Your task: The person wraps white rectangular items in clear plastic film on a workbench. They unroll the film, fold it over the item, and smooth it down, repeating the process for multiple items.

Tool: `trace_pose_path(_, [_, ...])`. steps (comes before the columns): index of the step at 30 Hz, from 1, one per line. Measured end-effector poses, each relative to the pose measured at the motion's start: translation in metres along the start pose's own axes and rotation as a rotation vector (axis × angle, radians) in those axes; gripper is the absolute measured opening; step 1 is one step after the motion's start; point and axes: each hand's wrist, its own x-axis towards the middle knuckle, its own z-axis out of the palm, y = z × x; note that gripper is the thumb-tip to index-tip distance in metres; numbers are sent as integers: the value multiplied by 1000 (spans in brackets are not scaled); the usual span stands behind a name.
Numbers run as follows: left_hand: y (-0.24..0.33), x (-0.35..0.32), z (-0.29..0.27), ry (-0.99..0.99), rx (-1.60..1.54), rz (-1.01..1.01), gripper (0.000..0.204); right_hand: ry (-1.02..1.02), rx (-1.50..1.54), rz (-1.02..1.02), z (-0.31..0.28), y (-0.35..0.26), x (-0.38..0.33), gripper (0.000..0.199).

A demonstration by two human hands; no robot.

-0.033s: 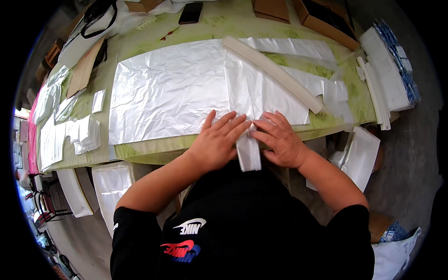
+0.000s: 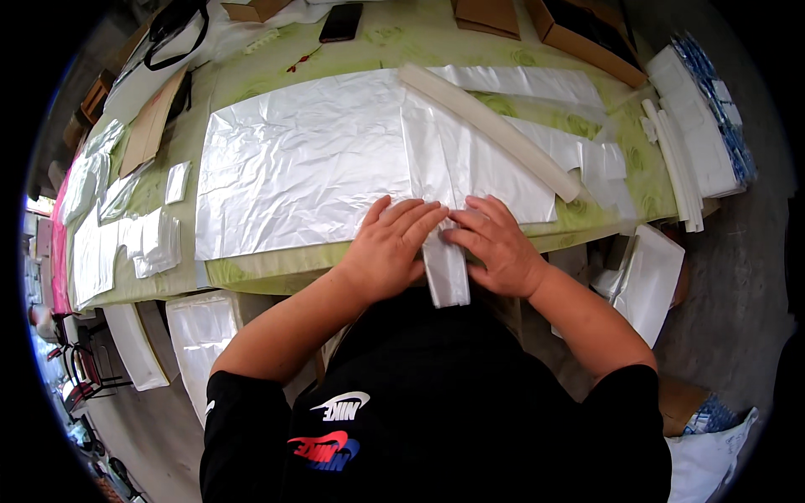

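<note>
Both my hands meet over a narrow folded strip of clear plastic film (image 2: 446,272) that hangs past the table's near edge towards me. My left hand (image 2: 390,247) lies flat, fingers stretched, its fingertips on the strip's upper end and its thumb tucked beside it. From the other side my right hand (image 2: 501,251) rests with bent, parted fingers, their tips on the strip's right edge. Beyond them a large crinkled sheet of clear film (image 2: 302,159) covers the table. A long pale tube or bar (image 2: 490,130) lies slantwise on its right part.
Piles of small clear bags (image 2: 155,243) lie at the left, near a cardboard piece (image 2: 153,121). A dark phone (image 2: 342,23) and cardboard boxes (image 2: 587,46) sit at the back. White rolls (image 2: 675,172) and stacked white sheets (image 2: 692,126) stand right. Below the edge hang white trays (image 2: 201,335).
My right hand has shifted slightly left and up, closer to my left hand on the strip. My left hand has hardly moved.
</note>
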Motion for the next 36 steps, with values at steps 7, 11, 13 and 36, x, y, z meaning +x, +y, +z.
trace_pose_path(7, [-17,15,7,136,-206,-97,75,131,343,160,2,14,40,19])
trace_pose_path(11, [-19,24,10,223,-190,-213,75,-20,503,683,0,19,64,21])
trace_pose_path(13, [-24,27,14,236,-214,-278,73,-120,473,886,-8,15,84,26])
trace_pose_path(36, [-22,34,6,-133,221,-33,79,-2,456,875,5,-18,56,39])
